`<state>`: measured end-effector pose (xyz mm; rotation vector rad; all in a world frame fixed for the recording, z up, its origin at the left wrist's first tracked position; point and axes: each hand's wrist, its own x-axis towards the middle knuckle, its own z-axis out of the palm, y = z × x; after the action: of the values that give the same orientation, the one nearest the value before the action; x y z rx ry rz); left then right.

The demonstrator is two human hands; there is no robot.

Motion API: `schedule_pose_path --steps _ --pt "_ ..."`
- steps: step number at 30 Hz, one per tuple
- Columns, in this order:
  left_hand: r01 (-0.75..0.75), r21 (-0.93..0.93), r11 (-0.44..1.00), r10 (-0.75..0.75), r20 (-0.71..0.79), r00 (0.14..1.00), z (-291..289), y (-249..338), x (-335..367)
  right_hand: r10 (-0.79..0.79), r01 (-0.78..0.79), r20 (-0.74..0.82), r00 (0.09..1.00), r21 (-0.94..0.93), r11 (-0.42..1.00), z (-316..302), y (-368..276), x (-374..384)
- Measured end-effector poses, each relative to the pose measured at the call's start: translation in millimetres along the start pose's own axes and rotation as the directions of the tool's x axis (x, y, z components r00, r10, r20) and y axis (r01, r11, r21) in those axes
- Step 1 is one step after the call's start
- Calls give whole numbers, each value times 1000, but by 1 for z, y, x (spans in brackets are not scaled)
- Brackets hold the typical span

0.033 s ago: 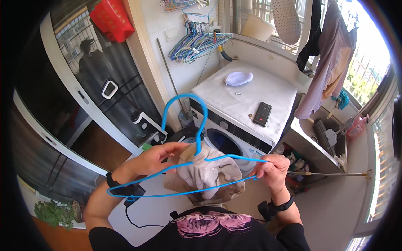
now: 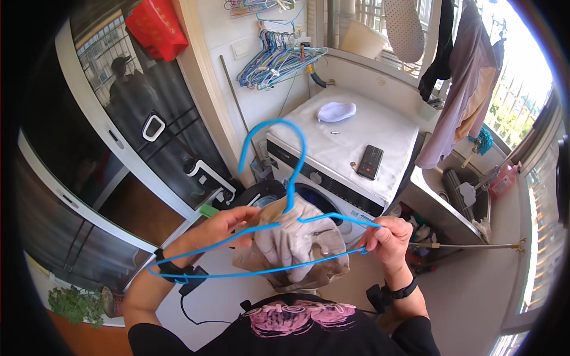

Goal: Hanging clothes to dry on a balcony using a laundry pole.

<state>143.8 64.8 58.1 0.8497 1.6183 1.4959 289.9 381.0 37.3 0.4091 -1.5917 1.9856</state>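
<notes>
A blue wire hanger (image 2: 237,275) is held level in front of my chest, its hook rising toward the washing machine. My right hand (image 2: 387,238) pinches the hanger's right end between thumb and fingers. A crumpled beige-grey cloth garment (image 2: 291,240) is bunched around the hanger's neck and hangs behind its lower bar. My left hand (image 2: 228,226) is curled at the garment's left side, apparently gripping it, with fingertips partly hidden by the cloth. The hanger's left arm crosses in front of that hand and wrist.
Beyond my hands stands a front-loading washing machine (image 2: 285,157), bearing a black phone (image 2: 371,162) and a pale lavender cloth item (image 2: 336,112). Many hangers (image 2: 273,62) hang on the wall. Clothes (image 2: 463,89) hang at the right, above a sink (image 2: 427,178). A metal pole (image 2: 475,247) juts at right.
The hanger's hook has shifted right and slightly up, while its left end has moved a little left. Both hands stay nearly in place, and the garment has shifted slightly with the hanger.
</notes>
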Motion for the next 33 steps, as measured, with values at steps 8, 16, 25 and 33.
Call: schedule_pose_path --steps 8,16,25,33 --pt "5 194 981 76 -407 910 15 -5 7 -130 133 -94 987 28 991 -25 -26 11" --pt "-160 534 830 491 -564 664 12 93 -34 -133 22 -231 964 -428 903 -74 -69 1" --pt "-142 953 267 704 -92 704 42 129 -5 -185 72 -317 930 -337 939 -41 -51 -5" --pt "-186 791 583 542 -208 814 35 107 19 -47 -47 -276 960 -324 945 -40 -55 2"
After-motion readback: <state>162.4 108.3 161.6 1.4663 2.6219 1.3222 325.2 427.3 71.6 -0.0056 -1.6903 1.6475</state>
